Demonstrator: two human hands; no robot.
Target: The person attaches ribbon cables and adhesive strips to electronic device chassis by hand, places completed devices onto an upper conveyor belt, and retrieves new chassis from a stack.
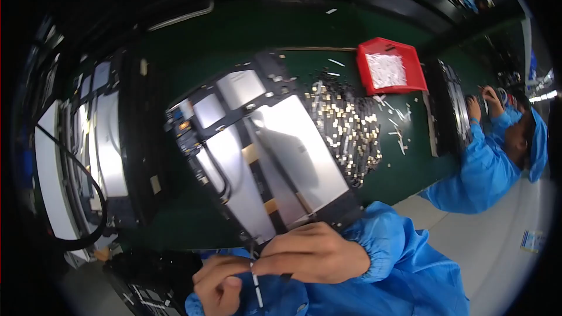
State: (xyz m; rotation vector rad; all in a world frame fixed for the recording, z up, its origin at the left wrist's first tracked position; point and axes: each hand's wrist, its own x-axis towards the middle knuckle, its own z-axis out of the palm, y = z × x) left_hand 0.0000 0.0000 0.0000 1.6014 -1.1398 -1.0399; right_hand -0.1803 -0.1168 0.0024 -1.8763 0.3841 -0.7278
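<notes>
An opened tablet-like device lies tilted on the green table in front of me. Its black frame holds flat silver cells, a dark central flex cable and a small circuit board at the left edge. Just off its near edge, my left hand pinches a thin black-and-white strip, which hangs below the fingers. My right hand is beside it, fingers bent and closed at the upper part of the same strip. A small dark piece shows under the right fingers; its kind is unclear.
Many small black-and-gold connector pieces are heaped right of the device. Beyond them sits a red bin of white strips; loose strips lie nearby. More opened devices stand at left, with a black cable. A co-worker in blue works at right.
</notes>
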